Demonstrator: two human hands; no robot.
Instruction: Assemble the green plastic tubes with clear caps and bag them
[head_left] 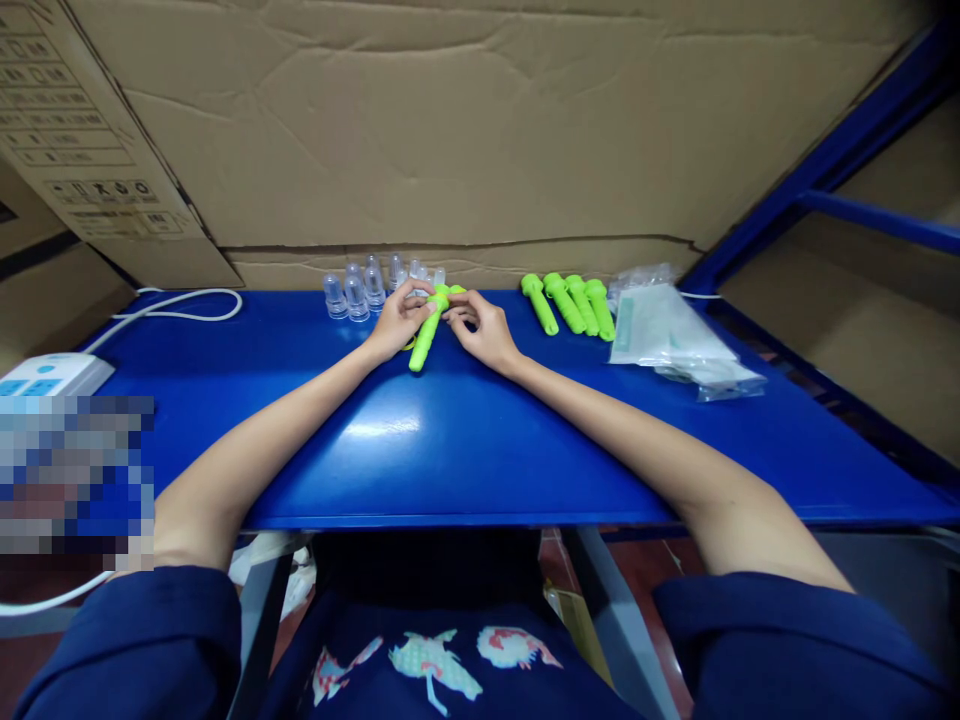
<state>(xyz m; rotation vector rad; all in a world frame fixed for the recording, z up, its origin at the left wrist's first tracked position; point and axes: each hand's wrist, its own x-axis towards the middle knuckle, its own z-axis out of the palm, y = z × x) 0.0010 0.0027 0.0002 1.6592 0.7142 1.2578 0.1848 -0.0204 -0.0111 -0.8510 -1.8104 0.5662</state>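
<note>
Over the middle of the blue table, a lime-green flashlight [424,343] slants with its narrow end toward me. My left hand [401,320] closes its thumb and fingers around the upper part, near the wide head. From the other side, my right hand [484,328] pinches at the head end, where some green shows between the fingertips; whether that is a separate piece I cannot tell. A small yellow loop [410,343] shows beside the flashlight under my left hand. Just behind my left hand stand several clear plastic caps [355,295], partly hidden by the fingers.
Several more lime-green flashlights [568,304] lie in a row to the right. Beside them is a pile of clear plastic bags [667,330]. A white power strip [56,375] with a cable sits at the left edge. A cardboard wall [450,130] closes off the back.
</note>
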